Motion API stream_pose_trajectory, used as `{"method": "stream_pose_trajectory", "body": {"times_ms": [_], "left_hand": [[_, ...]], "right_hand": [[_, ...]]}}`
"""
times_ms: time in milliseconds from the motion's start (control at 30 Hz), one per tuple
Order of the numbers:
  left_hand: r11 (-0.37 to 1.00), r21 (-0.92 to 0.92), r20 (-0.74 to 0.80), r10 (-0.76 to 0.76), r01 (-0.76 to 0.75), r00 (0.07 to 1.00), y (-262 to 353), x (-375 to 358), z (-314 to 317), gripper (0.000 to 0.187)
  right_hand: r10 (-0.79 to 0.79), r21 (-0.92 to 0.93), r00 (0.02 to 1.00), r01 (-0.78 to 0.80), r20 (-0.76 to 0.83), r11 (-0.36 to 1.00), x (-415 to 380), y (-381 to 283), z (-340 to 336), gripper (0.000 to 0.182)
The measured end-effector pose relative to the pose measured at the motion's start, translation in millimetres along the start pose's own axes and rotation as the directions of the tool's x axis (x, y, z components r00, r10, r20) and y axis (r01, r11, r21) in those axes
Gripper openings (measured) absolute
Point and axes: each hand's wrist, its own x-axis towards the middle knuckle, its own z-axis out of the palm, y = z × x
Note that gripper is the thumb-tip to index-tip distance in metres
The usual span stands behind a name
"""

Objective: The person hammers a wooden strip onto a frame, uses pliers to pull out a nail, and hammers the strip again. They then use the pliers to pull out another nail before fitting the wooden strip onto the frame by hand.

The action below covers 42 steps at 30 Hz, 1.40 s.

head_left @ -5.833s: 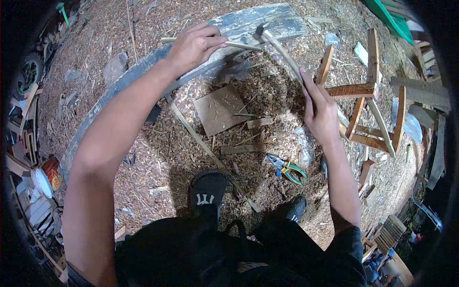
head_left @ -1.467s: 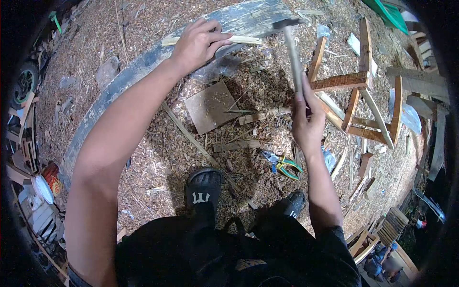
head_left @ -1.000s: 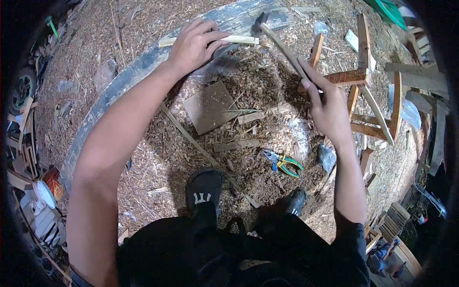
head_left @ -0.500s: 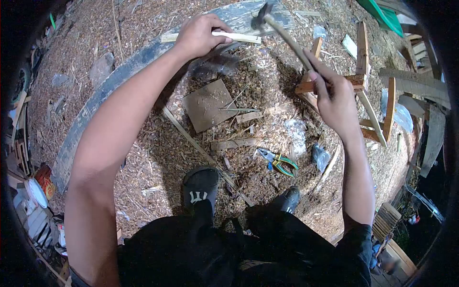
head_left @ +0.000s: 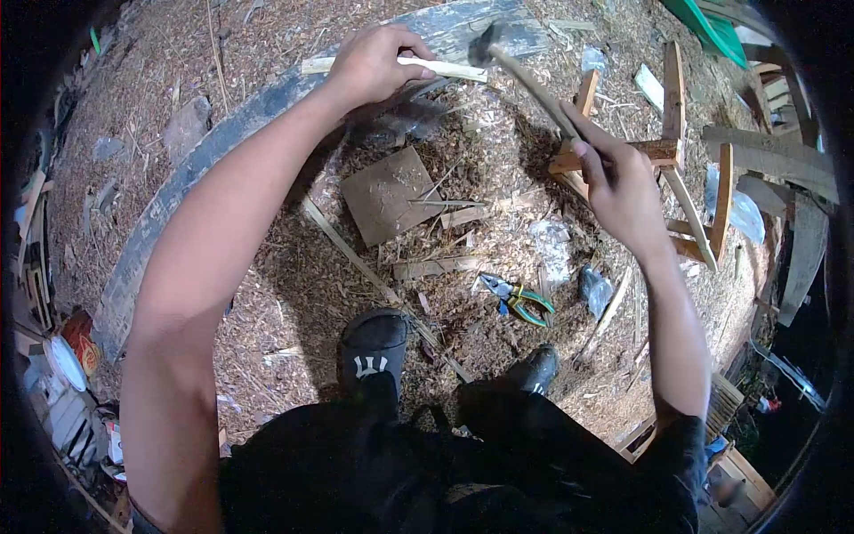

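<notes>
My left hand [head_left: 378,67] is closed round a thin, pale strip of wood [head_left: 454,70], which sticks out on both sides of the fingers. The strip lies over a long, weathered plank [head_left: 209,147]. My right hand [head_left: 620,182] grips a hammer [head_left: 532,86] by its wooden handle. The hammer's dark head, blurred, hovers close beside the strip's right end, over the plank. Under my right hand stands a small wooden frame [head_left: 673,89] with upright legs, partly hidden by the hand.
Green-handled pliers [head_left: 519,298] lie on the shaving-covered ground ahead of my shoes [head_left: 374,343]. A square board [head_left: 391,196], loose wood strips and clear plastic bags [head_left: 596,292] lie about. Stacked boards [head_left: 769,160] line the right side.
The hammer head has dropped slightly and sits nearer the strip's right end. My right forearm has shifted a little to the right, while my left hand holds nearly still.
</notes>
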Motion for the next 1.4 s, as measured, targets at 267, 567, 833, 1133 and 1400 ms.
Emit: {"method": "stream_pose_trajectory", "body": {"times_ms": [267,567,833,1133,1400], "left_hand": [[1.000,0.018,0.013,0.023,-0.023,1.000,0.8,-0.8,-2.7,0.028],[0.999,0.002,-0.013,0.042,-0.042,0.999,-1.5,-0.8,-0.4,0.027],[0.997,0.003,-0.029,0.078,-0.078,0.997,-2.4,-1.8,-0.2,0.025],[0.997,0.014,-0.016,0.076,-0.076,0.997,-3.2,-2.2,-0.5,0.025],[0.997,0.010,-0.009,0.075,-0.075,0.997,-4.7,-1.8,1.7,0.025]], "right_hand": [[0.146,0.344,0.986,-0.109,-0.083,0.933,-16.1,14.6,32.0,0.040],[0.317,0.468,0.948,-0.266,-0.033,0.843,-19.3,11.0,31.1,0.040],[0.368,0.516,0.928,-0.290,-0.053,0.806,-19.9,8.9,32.9,0.041],[0.214,0.458,0.965,-0.124,-0.152,0.881,-16.8,16.2,33.3,0.041],[0.166,0.275,0.978,-0.126,-0.127,0.953,-17.1,5.1,31.1,0.039]]}}
